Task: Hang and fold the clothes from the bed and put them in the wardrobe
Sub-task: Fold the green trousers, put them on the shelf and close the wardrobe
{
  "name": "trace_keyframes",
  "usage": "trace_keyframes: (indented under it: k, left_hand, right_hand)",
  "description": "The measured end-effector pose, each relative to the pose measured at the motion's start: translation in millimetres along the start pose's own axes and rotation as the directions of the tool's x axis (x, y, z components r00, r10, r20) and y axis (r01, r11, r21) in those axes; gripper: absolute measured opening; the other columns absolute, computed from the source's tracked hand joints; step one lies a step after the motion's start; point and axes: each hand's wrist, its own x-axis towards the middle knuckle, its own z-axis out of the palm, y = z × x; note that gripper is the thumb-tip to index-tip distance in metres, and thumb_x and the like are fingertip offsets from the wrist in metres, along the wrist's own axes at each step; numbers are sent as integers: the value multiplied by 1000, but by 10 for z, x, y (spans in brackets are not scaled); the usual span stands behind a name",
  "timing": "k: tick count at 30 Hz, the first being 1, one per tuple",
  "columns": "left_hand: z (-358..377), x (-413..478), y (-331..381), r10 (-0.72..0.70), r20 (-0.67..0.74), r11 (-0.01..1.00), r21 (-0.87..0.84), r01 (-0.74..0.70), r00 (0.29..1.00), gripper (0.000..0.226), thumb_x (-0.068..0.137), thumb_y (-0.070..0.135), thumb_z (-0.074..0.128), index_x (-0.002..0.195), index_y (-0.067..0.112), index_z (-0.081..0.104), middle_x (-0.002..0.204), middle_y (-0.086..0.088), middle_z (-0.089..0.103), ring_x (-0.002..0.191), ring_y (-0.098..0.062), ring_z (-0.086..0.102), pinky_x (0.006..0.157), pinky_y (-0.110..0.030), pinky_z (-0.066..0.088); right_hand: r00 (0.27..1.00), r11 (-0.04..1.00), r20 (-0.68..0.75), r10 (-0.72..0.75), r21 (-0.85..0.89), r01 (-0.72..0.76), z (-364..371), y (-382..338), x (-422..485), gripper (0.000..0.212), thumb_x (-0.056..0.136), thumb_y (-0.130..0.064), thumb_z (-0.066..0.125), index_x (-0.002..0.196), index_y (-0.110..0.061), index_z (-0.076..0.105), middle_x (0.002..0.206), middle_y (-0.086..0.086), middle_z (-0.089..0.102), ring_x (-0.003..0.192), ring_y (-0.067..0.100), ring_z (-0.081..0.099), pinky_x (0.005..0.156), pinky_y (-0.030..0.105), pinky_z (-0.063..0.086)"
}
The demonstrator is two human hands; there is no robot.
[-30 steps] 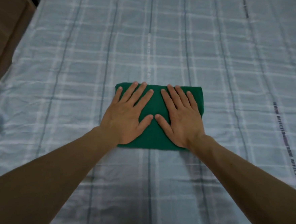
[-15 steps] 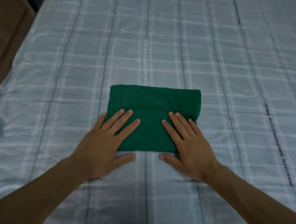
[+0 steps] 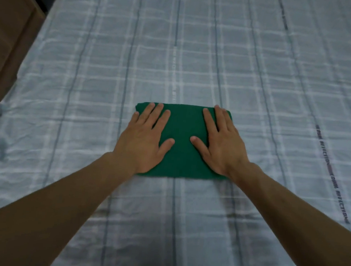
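On bed [image 3: 257, 76] | left hand [image 3: 145, 141], right hand [image 3: 219, 144] flat, half-hiding green garment [image 3: 181, 154]

I'm working in dim, flat, bluish light. My forearms [image 3: 46, 213] are casting soft shadows onto the bedsheet [image 3: 257, 76] beneath them. Everything is looking slightly soft and grainy, with stripes bowing toward the edges.
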Motion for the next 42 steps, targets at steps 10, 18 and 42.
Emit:
trace_keyframes:
  k: [10, 18, 42]
  left_hand:
    - [-24, -564, 40, 195, 10, 974, 113, -195, 981, 92, 86, 74, 27, 158, 17, 11, 165, -10, 3, 152, -26, 4, 123, -50, 10]
    - [126, -561, 110, 181, -142, 972, 177, -155, 973, 85, 56, 26, 86, 130, 8, 49, 135, -25, 55, 121, -40, 57, 99, -52, 49]
    - [-3137, -2041, 550, 265, -307, 905, 407, -125, 914, 57, 45, 13, 89, 90, 18, 53, 81, -1, 51, 62, -20, 49, 45, -32, 30]
  right_hand:
    - [959, 960, -34, -281, -3, 281, -187, -77, -437, 101, 79, -76, 52, 154, -14, 29, 164, 13, 14, 152, 29, 9, 123, 47, 9]
    - [960, 976, -190, -206, 31, 215, 182, -76, -595, 75, 77, -31, 69, 144, -6, 46, 152, 13, 43, 141, 30, 39, 114, 48, 35]
    - [950, 982, -259, -173, 25, 185, -3318, -1223, -1709, 33, 78, -17, 69, 104, -25, 51, 93, -4, 51, 65, 20, 52, 47, 35, 42]
